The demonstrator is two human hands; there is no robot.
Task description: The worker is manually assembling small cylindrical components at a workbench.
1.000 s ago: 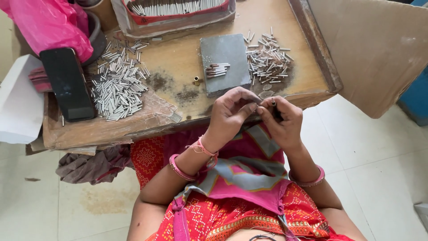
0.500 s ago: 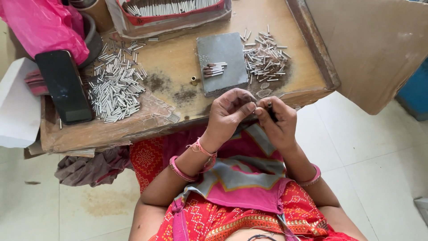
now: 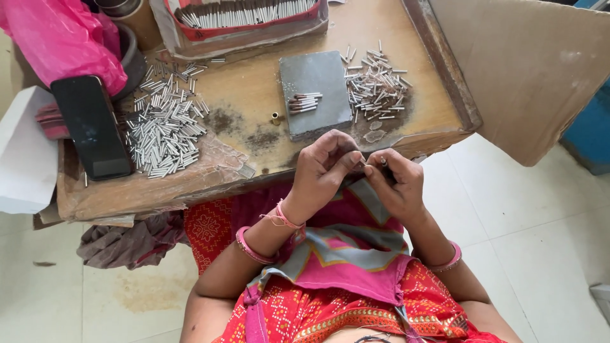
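My left hand (image 3: 325, 166) and my right hand (image 3: 397, 184) meet over my lap, just below the front edge of a low wooden table (image 3: 254, 95). Their fingertips pinch a small thin metal tube (image 3: 370, 164) between them. Directly beyond my hands lies a grey stone slab (image 3: 316, 94) with a few short tubes (image 3: 305, 103) on it. A pile of silver tubes (image 3: 376, 86) lies right of the slab. A larger pile of silver tubes (image 3: 164, 124) spreads on the table's left part.
A black phone (image 3: 92, 127) lies at the table's left end beside white paper (image 3: 22, 152) and a pink plastic bag (image 3: 60, 38). A red-rimmed tray of long sticks (image 3: 244, 13) sits at the back. Brown cardboard (image 3: 527, 63) leans at the right. Crumpled cloth (image 3: 127, 241) hangs below.
My hands stay together at the table's edge, fingers shifting slightly on the small tube. The view has moved a little.
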